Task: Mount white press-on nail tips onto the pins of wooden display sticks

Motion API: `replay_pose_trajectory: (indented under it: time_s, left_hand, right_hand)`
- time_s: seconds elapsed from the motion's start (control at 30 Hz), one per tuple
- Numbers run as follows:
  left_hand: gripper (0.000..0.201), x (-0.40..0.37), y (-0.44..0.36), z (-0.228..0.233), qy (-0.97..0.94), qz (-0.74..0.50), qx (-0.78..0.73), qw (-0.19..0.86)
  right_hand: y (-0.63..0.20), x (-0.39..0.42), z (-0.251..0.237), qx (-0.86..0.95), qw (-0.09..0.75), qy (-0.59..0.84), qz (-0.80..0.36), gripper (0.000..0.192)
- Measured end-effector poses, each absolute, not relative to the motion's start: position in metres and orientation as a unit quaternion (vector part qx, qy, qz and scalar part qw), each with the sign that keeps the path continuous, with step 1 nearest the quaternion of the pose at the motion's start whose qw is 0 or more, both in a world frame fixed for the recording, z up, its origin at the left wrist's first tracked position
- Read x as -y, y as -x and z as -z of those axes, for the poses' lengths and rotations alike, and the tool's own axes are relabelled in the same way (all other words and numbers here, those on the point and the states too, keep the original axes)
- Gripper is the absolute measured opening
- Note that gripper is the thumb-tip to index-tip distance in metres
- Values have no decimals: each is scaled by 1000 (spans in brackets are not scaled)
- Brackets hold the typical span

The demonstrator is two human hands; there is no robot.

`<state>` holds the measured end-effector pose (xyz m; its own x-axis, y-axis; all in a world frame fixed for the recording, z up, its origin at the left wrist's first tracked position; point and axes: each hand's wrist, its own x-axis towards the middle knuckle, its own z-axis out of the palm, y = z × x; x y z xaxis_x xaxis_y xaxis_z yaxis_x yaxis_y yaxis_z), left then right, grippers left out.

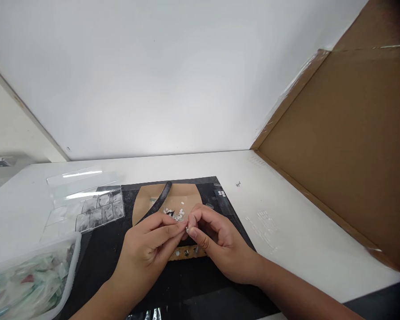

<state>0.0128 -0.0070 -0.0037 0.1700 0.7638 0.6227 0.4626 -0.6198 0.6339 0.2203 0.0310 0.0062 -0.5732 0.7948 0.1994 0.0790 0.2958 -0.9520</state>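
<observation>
My left hand (150,242) and my right hand (222,240) meet at their fingertips over the black mat (103,262). Both are closed in a pinch around a tiny whitish piece (187,230), mostly covered by the fingers, so its kind does not show. Just beyond them lies a tan board (190,192) with several small white oval pieces (180,215) scattered on it. A curved black strip, like a nail file (160,198), rests across the board's left part. Below my fingertips, a narrow brown strip (176,255) carries small round spots, partly hidden by my hands.
At the left, a clear compartment box (100,213) stands with its lid raised. Nearer me is a plastic tub (74,262) full of small bags. White dots (222,194) and a small metallic bit (238,183) lie to the right. Cardboard (340,146) walls the right side.
</observation>
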Motion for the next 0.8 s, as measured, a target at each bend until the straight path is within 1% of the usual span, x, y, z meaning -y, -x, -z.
replay_pose_trajectory:
  time_s: [0.3, 0.6, 0.8]
  left_hand:
    - [24, 8, -12, 5, -767, -490, -401, 106]
    - [26, 9, -12, 2, -770, -498, -393, 61]
    - [29, 10, -12, 2, -770, -502, -393, 43]
  right_hand:
    - [-221, -31, -10, 703, 343, 301, -545, 24]
    - [-220, -32, -7, 665, 354, 281, -595, 23]
    - [-217, -31, -4, 641, 389, 286, -596, 17]
